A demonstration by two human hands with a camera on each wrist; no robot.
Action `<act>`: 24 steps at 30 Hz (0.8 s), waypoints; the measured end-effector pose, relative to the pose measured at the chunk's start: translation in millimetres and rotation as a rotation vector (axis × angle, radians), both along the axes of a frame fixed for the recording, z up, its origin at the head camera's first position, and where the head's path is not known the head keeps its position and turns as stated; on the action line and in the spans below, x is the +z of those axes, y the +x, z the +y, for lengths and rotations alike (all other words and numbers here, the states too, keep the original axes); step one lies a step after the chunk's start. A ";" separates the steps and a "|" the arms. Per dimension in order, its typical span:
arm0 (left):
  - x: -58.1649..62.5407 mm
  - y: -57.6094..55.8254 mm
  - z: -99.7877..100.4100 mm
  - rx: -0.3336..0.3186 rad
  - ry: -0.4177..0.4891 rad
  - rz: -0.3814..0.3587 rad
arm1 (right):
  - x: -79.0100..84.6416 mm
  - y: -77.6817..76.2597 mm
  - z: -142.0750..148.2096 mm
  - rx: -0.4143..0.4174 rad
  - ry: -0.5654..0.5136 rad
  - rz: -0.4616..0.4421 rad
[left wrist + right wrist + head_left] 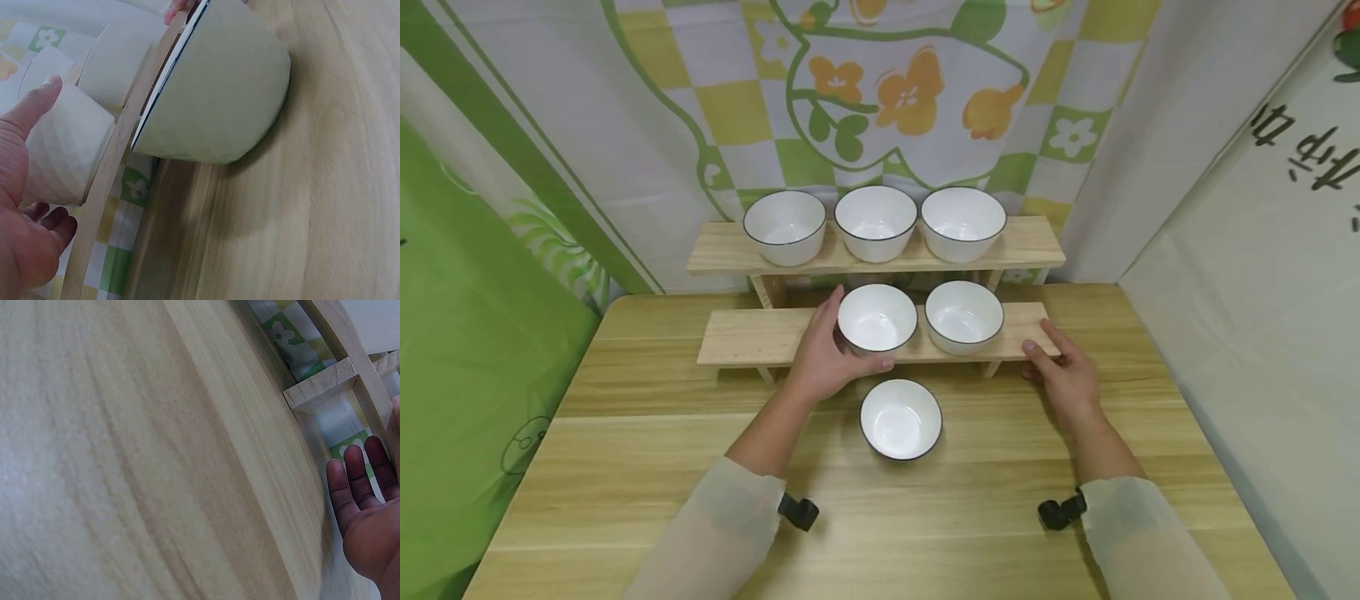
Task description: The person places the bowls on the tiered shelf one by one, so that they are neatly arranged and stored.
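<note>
My left hand (827,354) curves round the left side of a white, dark-rimmed bowl (877,321) on the lower tier of a wooden two-tier rack (752,333). Its thumb lies across the bowl's front, as the left wrist view also shows for this bowl (69,144). At the lower board's right end, my right hand (1067,375) grips the edge, thumb at the front and index finger at the end. Its other fingers (354,472) reach below the board. A second bowl (964,317) stands just right of the held one. Another bowl (901,421) sits on the table before the rack.
Three matching bowls stand in a row on the upper tier (1033,242), the middle bowl (876,223) close to its neighbours. The wooden table (1000,517) carries the rack near its back edge. A patterned curtain (737,117) hangs behind, with a white wall hanging (1262,275) at right.
</note>
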State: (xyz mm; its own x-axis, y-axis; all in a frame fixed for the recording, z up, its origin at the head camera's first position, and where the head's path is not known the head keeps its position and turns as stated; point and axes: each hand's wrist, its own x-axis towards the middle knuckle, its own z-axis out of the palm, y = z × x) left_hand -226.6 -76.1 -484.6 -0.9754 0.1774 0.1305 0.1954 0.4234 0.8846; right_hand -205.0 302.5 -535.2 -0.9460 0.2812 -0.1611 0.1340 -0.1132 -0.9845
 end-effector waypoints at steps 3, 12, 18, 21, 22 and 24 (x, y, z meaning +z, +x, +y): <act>-1.0 2.6 -3.9 0.001 0.009 -0.004 | -0.3 -0.4 0.6 0.000 -0.006 0.005; -4.2 12.6 -14.2 0.013 0.082 0.011 | -0.7 -0.6 0.2 -0.008 -0.034 0.013; -9.7 23.5 -23.2 -0.001 0.195 0.002 | 0.1 -0.5 -0.6 -0.009 -0.041 0.010; -11.9 28.7 -27.4 -0.009 0.217 0.011 | -0.1 -0.3 -0.5 -0.011 -0.048 0.015; -12.5 30.5 -28.5 -0.011 0.223 0.013 | -0.3 -0.2 -0.6 -0.013 -0.050 0.015; -14.0 34.2 -30.4 -0.015 0.231 0.018 | -0.5 -0.2 -0.8 -0.015 -0.056 0.014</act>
